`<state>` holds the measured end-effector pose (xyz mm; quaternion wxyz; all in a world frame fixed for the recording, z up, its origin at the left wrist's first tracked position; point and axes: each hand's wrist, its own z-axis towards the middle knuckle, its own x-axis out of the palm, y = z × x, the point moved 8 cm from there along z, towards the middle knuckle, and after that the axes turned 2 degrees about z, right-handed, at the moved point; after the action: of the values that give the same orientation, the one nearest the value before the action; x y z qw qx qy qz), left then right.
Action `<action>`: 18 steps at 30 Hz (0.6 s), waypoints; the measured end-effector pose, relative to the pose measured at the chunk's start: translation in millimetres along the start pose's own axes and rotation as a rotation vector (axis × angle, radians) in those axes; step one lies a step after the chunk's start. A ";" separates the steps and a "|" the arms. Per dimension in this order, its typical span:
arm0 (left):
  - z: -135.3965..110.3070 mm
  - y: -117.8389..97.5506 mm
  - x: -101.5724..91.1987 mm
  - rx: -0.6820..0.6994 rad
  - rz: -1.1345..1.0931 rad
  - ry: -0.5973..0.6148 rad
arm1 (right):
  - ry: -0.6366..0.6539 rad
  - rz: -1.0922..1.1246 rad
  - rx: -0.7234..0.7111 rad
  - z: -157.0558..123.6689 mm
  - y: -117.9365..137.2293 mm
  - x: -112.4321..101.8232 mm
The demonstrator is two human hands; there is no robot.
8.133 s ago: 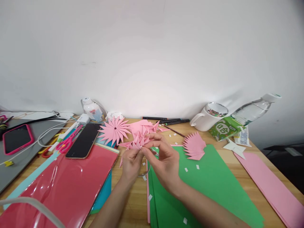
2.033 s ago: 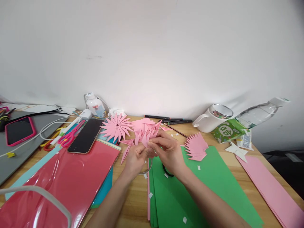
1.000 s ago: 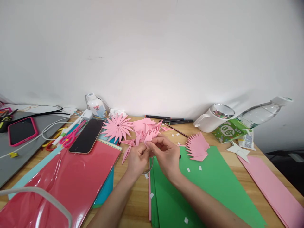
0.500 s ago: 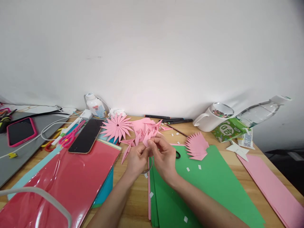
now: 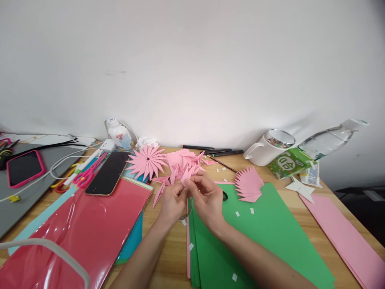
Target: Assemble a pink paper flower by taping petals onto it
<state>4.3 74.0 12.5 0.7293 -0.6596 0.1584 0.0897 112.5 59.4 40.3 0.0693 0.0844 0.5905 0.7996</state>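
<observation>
Close together at the table's middle, my left hand [image 5: 173, 204] and my right hand [image 5: 208, 197] both pinch a small folded pink paper piece [image 5: 187, 175]. Its pointed tips rise above my fingers; its lower part is hidden by them. Just behind lies a heap of pink folded pieces [image 5: 192, 159], with loose ones [image 5: 159, 192] beside my left hand. A finished-looking pink pinwheel of folded points [image 5: 147, 159] is left of the heap. To the right, a fan of joined pink pieces [image 5: 249, 185] rests at the edge of the green paper [image 5: 258, 241].
A red plastic-wrapped paper pack [image 5: 90, 228], a black phone [image 5: 107, 173] and pink scissors [image 5: 87, 174] lie left. At the right stand a white mug [image 5: 264, 150], a green box [image 5: 288, 163] and a tilted bottle [image 5: 327, 140]. Pink strips [image 5: 343, 237] lie at the right edge.
Both hands stay nearly where they were, still pinching the pink piece. The whole view has shifted very slightly; nothing else has visibly moved.
</observation>
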 end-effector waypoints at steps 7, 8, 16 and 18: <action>0.0 2.4 4.9 -0.051 -0.188 0.075 | 0.000 0.033 0.051 1.5 -1.6 -2.6; 0.0 2.9 6.0 -0.066 -0.243 0.085 | -0.004 0.066 0.074 2.8 -2.5 -3.8; -5.3 5.4 22.8 -0.188 -0.630 0.285 | 0.301 0.214 0.170 28.4 15.2 -3.4; -6.4 1.9 23.0 -0.176 -0.672 0.320 | 0.364 0.197 0.195 31.3 19.2 -1.9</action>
<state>24.4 66.1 2.2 0.6246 -0.7405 0.0369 -0.2455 120.9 82.6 67.6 -0.1251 0.0022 0.6566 0.7438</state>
